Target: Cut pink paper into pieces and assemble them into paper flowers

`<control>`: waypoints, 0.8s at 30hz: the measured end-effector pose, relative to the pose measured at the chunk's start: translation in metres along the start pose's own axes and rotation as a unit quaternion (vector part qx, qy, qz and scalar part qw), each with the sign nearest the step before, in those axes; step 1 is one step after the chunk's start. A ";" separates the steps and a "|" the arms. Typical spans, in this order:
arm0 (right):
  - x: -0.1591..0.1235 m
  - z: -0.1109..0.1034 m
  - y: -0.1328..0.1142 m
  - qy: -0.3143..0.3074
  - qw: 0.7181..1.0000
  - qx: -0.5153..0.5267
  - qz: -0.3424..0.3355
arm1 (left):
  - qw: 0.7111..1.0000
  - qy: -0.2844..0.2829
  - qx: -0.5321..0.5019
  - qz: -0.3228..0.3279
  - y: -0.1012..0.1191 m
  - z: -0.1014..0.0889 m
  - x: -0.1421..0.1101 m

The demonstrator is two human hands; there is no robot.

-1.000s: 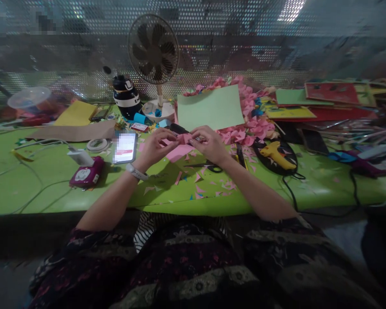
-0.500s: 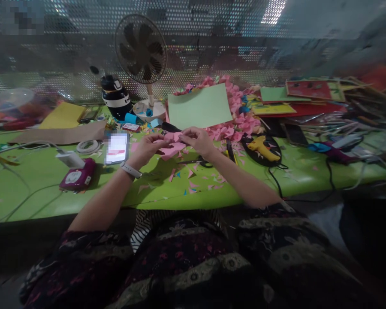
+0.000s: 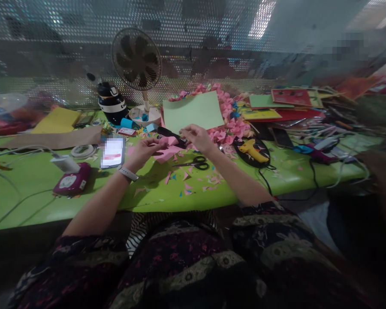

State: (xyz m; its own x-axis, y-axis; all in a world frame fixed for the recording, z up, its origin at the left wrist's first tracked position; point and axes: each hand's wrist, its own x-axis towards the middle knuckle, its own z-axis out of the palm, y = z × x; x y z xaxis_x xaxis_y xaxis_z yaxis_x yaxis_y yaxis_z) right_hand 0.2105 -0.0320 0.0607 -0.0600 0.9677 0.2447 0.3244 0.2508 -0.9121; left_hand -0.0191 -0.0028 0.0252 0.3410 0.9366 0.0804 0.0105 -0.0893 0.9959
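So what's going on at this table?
A person's left hand pinches a piece of pink paper. The right hand is apart from it, in front of a pale green sheet; whether it holds anything is unclear. Scissors lie nearby among paper scraps, and a yellow glue gun rests to the right.

Found Front to Back

Found the scissors (image 3: 199,163) on the table (image 3: 218,201), nearer than the right hand (image 3: 197,136), with scraps (image 3: 187,189) closer still. Saw a paper piece (image 3: 169,141) in the left hand (image 3: 144,151), beyond the scissors. Noted a phone (image 3: 112,152) left of that hand, a cable coil (image 3: 82,151) farther left, and a plug (image 3: 64,164) on a box (image 3: 67,183) nearer than the coil. Spotted a fan (image 3: 137,58) at the back (with a bottle (image 3: 112,103) just to its left) and, right of the fan, a large sheet (image 3: 193,111) before a paper heap (image 3: 231,123). Located a glue gun (image 3: 253,150) on a pad (image 3: 245,159) right of the right hand, a second phone (image 3: 282,137) farther right, and a stack of boards (image 3: 291,97) behind it.
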 end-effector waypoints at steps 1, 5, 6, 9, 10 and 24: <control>0.002 -0.011 -0.004 0.008 1.000 -0.009 -0.003 | 1.000 0.003 0.001 -0.002 0.000 0.000 0.000; 0.001 -0.079 -0.014 0.016 0.982 -0.189 -0.007 | 1.000 0.015 0.000 -0.008 0.000 -0.001 0.000; -0.005 -0.099 -0.013 0.018 0.963 -0.270 -0.009 | 1.000 0.018 -0.001 -0.005 0.000 -0.001 0.000; -0.033 -0.154 -0.002 0.034 0.865 -0.496 0.072 | 1.000 0.022 -0.001 0.012 0.001 0.000 0.000; -0.044 -0.169 0.005 0.036 0.825 -0.549 0.128 | 1.000 0.024 -0.001 0.017 0.001 0.001 0.000; -0.084 -0.194 0.068 0.067 0.760 -0.573 0.299 | 0.999 0.028 0.011 0.042 -0.008 0.000 0.004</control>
State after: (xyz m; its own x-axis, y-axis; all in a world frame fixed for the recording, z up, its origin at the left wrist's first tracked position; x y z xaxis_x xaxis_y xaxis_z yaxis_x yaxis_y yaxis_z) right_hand 0.4204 -0.1012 0.0416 0.4944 0.8692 0.0009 0.8692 -0.4944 -0.0067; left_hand -0.0180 0.0018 0.0180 0.2886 0.9430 0.1657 0.0047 -0.1744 0.9847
